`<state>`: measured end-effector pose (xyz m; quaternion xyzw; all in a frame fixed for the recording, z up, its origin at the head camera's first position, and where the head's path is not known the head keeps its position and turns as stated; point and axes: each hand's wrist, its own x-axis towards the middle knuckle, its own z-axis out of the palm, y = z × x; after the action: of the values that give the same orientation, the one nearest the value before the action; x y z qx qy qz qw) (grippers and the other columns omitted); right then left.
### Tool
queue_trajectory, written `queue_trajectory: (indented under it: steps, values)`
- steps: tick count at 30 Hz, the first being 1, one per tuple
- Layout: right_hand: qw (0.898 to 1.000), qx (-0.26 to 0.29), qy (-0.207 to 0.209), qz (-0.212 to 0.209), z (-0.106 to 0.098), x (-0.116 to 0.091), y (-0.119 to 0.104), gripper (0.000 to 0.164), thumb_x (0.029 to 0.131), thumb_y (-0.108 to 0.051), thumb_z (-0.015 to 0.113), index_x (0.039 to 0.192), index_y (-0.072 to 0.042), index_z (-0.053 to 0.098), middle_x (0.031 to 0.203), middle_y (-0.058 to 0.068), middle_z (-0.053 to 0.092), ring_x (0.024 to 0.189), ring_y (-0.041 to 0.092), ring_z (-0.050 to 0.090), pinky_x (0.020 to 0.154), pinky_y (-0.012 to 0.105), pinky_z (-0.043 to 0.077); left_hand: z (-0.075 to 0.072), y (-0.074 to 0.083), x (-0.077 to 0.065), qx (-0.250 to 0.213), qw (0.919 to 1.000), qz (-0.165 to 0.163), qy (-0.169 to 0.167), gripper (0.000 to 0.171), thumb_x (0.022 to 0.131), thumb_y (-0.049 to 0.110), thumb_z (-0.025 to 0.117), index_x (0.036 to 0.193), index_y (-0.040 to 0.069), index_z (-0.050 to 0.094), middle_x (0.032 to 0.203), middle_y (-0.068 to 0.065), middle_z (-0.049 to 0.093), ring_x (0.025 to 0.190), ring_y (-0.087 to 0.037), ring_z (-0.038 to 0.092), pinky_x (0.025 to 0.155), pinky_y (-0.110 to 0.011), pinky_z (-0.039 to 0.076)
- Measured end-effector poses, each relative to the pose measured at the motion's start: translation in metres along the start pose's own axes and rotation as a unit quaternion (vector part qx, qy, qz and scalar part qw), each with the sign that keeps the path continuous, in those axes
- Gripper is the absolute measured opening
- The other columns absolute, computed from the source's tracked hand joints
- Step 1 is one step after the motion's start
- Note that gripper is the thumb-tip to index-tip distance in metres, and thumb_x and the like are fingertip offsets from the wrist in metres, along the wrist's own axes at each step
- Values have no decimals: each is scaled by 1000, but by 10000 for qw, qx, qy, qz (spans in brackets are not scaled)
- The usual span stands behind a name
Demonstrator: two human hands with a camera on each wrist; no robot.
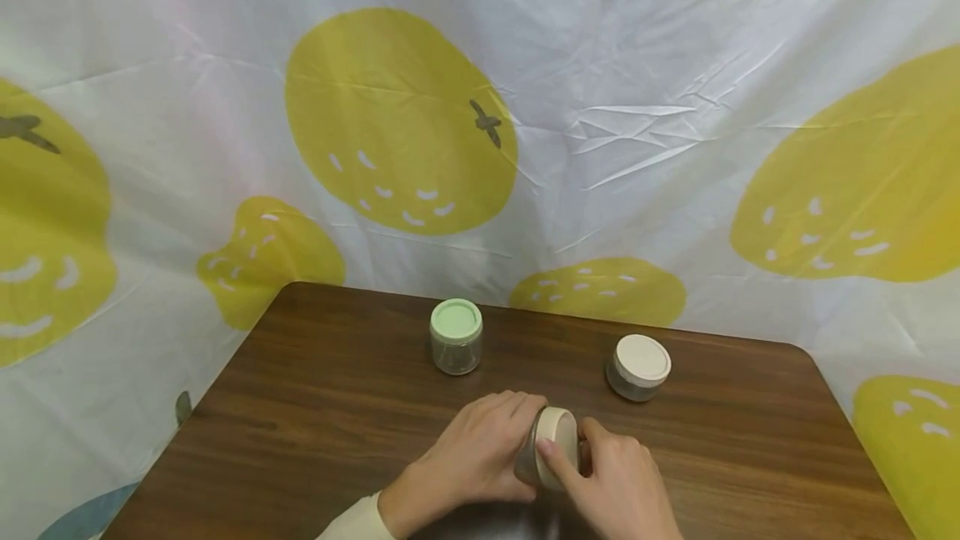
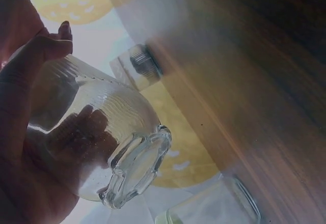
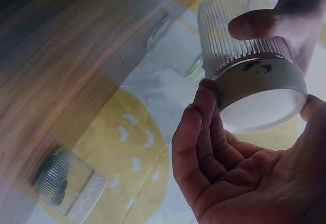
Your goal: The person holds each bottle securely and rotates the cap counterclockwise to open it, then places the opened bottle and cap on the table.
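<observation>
A ribbed clear glass jar (image 3: 221, 25) with a cream lid (image 1: 557, 447) is held tilted above the table, its lid facing right in the head view. My left hand (image 1: 487, 448) grips the glass body, and its thumb lies across the ribs in the right wrist view. The jar's thick scalloped base (image 2: 137, 168) shows in the left wrist view. My right hand (image 1: 622, 477) holds the lid by its rim, with fingers (image 3: 191, 137) on one side and the thumb on the other. The lid appears seated on the jar.
Toward the back of the brown wooden table (image 1: 315, 390) stands a clear jar with a green lid (image 1: 456, 321). A shorter ribbed jar with a white lid (image 1: 642, 358) stands back right. A lemon-print curtain (image 1: 600, 148) hangs directly behind the table.
</observation>
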<state>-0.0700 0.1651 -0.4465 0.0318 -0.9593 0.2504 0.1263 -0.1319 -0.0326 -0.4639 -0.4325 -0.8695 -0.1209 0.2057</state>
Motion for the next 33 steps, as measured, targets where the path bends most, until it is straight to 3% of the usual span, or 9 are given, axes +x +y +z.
queue_trajectory:
  steps: [9,14,19,23,27,33]
  values:
    - [9960,216,388,-774,5,-3,14,34,87,-50,81,80,-24,60,60,-16,48,54,-6,36,52,19,33,2,1,0,-92,9999,74,-49,95,49,52,97,128,13,60,108,7,69,90,-8,65,79,-24,57]
    - [9901,374,626,-1199,7,-4,21,32,84,-47,85,92,-22,67,69,-17,57,61,-7,47,55,18,40,2,1,1,-148,9998,112,-45,94,49,52,96,127,14,60,108,8,69,90,-8,65,79,-24,57]
    - [9831,331,746,-1637,7,-5,27,52,80,-48,88,117,-15,71,95,-14,70,83,0,64,69,24,54,0,0,2,-383,9991,29,-195,96,48,52,99,127,14,60,109,8,69,93,-8,67,81,-25,58]
    - [9815,252,585,-1803,5,-5,30,70,80,-50,88,132,-8,68,114,-4,74,95,6,68,77,31,59,-1,0,2,-452,9985,-32,-317,93,51,52,98,127,15,60,109,8,69,93,-7,67,83,-25,59]
    - [9819,224,320,-1851,5,-4,31,81,81,-51,86,142,-5,61,122,-1,71,100,7,67,80,32,60,-1,0,2,-445,9983,-82,-354,93,51,51,98,128,16,59,109,8,69,95,-7,66,85,-24,58]
    - [9832,165,172,-1812,5,-4,31,82,84,-53,84,147,-7,56,129,-1,68,108,8,66,85,36,60,-2,1,3,-415,9984,-120,-352,91,51,49,98,128,16,59,108,9,69,94,-7,66,83,-25,58]
